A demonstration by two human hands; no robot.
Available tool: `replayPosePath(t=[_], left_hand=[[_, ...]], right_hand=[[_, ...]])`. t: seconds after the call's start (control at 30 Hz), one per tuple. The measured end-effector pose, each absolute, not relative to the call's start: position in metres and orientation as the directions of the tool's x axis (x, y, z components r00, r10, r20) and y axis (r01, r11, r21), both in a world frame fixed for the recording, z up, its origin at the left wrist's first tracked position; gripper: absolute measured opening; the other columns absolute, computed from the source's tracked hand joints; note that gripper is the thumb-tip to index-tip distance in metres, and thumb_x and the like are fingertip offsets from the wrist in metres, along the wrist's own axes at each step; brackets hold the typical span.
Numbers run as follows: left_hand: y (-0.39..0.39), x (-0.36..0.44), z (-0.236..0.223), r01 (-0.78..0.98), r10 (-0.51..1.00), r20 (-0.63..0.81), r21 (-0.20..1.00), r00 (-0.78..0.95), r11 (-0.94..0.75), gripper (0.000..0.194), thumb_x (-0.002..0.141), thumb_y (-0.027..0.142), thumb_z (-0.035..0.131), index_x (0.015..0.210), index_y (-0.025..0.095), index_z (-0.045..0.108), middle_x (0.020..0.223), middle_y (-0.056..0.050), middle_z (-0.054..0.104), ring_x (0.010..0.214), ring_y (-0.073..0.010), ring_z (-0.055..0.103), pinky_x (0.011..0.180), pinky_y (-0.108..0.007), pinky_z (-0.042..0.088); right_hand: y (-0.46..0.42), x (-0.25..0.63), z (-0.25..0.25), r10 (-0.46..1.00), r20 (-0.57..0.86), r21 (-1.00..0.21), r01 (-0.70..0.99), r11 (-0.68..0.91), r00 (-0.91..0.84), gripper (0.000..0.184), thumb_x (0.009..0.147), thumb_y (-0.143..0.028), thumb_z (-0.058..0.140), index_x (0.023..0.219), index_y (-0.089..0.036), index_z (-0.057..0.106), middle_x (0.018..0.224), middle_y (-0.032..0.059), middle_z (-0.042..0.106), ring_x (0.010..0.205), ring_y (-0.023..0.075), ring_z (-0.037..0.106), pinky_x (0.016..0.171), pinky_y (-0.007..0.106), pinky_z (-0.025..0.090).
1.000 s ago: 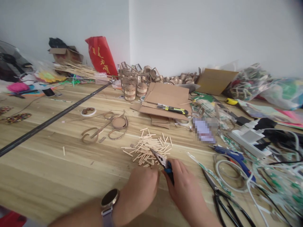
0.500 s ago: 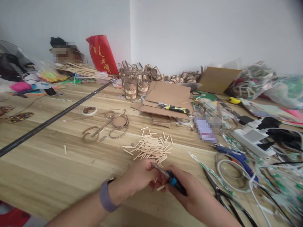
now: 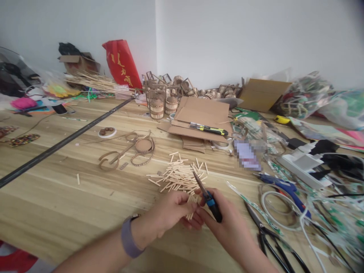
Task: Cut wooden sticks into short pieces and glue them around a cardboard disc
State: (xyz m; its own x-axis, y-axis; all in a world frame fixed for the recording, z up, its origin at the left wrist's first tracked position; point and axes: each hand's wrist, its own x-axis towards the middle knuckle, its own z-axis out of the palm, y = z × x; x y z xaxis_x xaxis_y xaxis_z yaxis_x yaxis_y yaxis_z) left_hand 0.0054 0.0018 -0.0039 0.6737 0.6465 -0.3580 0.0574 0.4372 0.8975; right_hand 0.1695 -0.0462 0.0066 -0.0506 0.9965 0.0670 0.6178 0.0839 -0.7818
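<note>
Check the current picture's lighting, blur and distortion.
Head view: even, soft light; head view: plastic bags stretched and soft near the right edge; head view: upper right corner dark; head view: small sticks in the left hand slightly soft.

Left hand pinches short pale sticks, right hand holds pliers, stick pile just beyond, on a wooden desk

Pale grey wall behind light wood-grain table.
</note>
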Motion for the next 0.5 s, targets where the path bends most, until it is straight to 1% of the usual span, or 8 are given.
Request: replayPosePath(t=[0.1, 0.2, 0.33, 0.5], left_hand=[[0.003, 0.006, -0.003, -0.015, 0.690, -0.343, 0.890, 0.638, 0.456, 0.054, 0.067, 0.065, 0.068, 0.080, 0.013, 0.063, 0.071, -0.002, 0.064, 0.065, -0.0135, 0.060, 0.060, -0.024, 0.043], [0.002, 0.007, -0.005, -0.088, 0.686, -0.349, 0.853, 0.638, 0.515, 0.052, 0.064, 0.062, 0.073, 0.079, 0.013, 0.062, 0.071, -0.002, 0.063, 0.067, -0.0135, 0.059, 0.063, -0.024, 0.044], [0.001, 0.008, -0.012, -0.150, 0.686, -0.343, 0.821, 0.642, 0.551, 0.051, 0.064, 0.060, 0.074, 0.080, 0.013, 0.064, 0.071, -0.002, 0.062, 0.069, -0.0142, 0.059, 0.064, -0.023, 0.043], [0.001, 0.009, -0.016, -0.161, 0.692, -0.337, 0.821, 0.638, 0.547, 0.053, 0.062, 0.062, 0.074, 0.076, 0.013, 0.063, 0.069, -0.002, 0.061, 0.064, -0.0130, 0.057, 0.059, -0.022, 0.041]], right_hand=[[-0.049, 0.163, 0.002, 0.997, 0.074, -0.802, 0.592, 0.080, -0.035, 0.029, 0.077, -0.028, 0.061, 0.105, -0.021, 0.056, 0.096, 0.0057, 0.069, 0.090, 0.0225, 0.065, 0.078, 0.033, 0.050], [-0.052, 0.158, -0.007, 0.995, 0.100, -0.802, 0.593, 0.078, 0.005, 0.040, 0.073, -0.025, 0.064, 0.112, -0.022, 0.055, 0.099, 0.0049, 0.069, 0.090, 0.0225, 0.065, 0.079, 0.034, 0.050], [-0.054, 0.155, -0.016, 0.990, 0.138, -0.798, 0.595, 0.091, 0.033, 0.042, 0.074, -0.025, 0.063, 0.115, -0.023, 0.055, 0.101, 0.0044, 0.068, 0.090, 0.0221, 0.065, 0.080, 0.033, 0.050], [-0.053, 0.154, -0.018, 0.986, 0.167, -0.771, 0.627, 0.115, 0.025, 0.041, 0.072, -0.025, 0.064, 0.112, -0.023, 0.056, 0.097, 0.0046, 0.069, 0.089, 0.0231, 0.065, 0.079, 0.035, 0.051]])
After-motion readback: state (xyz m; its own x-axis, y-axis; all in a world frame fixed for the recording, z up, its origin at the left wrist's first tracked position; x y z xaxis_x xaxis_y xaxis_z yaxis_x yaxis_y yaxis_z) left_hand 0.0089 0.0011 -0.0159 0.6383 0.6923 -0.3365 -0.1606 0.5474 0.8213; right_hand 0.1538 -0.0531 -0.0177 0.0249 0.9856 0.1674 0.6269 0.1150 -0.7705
